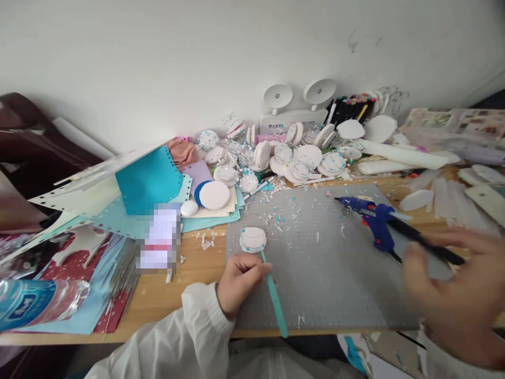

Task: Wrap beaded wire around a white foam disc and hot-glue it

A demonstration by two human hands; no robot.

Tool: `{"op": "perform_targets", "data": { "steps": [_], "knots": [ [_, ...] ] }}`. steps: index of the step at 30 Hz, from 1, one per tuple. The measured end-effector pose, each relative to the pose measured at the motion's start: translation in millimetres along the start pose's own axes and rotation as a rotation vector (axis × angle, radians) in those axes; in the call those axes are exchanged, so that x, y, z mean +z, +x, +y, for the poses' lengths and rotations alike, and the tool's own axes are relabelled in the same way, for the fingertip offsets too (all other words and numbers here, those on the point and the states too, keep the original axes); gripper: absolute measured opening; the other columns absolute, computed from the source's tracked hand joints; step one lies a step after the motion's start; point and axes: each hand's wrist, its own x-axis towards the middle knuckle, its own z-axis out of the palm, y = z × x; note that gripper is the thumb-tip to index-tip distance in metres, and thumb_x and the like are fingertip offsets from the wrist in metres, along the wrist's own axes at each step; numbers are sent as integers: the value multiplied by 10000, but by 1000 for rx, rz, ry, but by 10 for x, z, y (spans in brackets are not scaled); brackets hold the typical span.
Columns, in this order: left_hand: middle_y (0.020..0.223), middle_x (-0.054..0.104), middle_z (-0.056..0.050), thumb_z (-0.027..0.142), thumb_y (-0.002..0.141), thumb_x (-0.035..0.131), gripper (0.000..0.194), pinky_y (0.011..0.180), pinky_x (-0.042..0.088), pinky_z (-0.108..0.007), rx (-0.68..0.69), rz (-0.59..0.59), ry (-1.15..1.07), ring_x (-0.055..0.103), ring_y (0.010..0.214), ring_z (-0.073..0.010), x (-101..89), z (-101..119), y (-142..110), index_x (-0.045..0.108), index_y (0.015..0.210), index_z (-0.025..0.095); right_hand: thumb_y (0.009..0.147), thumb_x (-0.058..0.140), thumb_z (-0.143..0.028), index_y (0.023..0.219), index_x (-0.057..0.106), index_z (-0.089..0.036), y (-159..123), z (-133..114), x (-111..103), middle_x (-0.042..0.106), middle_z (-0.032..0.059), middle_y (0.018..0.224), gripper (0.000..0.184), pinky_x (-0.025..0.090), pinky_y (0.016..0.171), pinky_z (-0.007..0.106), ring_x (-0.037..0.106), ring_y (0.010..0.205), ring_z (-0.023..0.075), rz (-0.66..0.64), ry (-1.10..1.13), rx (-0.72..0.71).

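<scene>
Done: white disc (253, 239) on grey mat (335, 295) is blue-dotted | Remaining: teal strip (276, 305) is left loose below | left hand (242, 279): strip is pinched | right hand (453, 279): fingers parted, nothing seen held

We've got a white disc (253, 239), approx. oval from here, w/ blue dots along its rim, over the grey mat (323, 284) nr its L edge. Our teal strip (277, 308), pinched in our L hand (242, 281), meets the disc's lower R edge & slants to the mat's front edge, wider there. Our blue glue gun (374, 215) lies sideways on the mat, nozzle L, translucent stick (400, 215) out the back.
</scene>
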Motion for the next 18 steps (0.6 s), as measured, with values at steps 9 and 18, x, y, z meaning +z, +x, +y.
{"op": "perform_targets", "data": {
  "steps": [9, 18],
  "knots": [
    [416, 285, 70, 428, 740, 615, 474, 440, 179, -231, -33, 19, -10, 245, 442, -52, 345, 127, 32, 366, 431, 169, 808, 502, -105, 954, 479, -180, -324, -977, 202, 582, 46, 747, 166, 410, 606, 350, 500, 660, 189, -360, 394, -884],
    [547, 591, -3, 251, 921, 416, 283, 450, 334, -226, 671, 37, 1073, 508, 464, -104, 75, 8, -82, 646, 808, 130, 826, 438, -37, 927, 390, -209, -90, -845, 554, 502, 11, 745, 206, 407, 622, 302, 454, 672, 155, -452, 663, -778]
  ]
}}
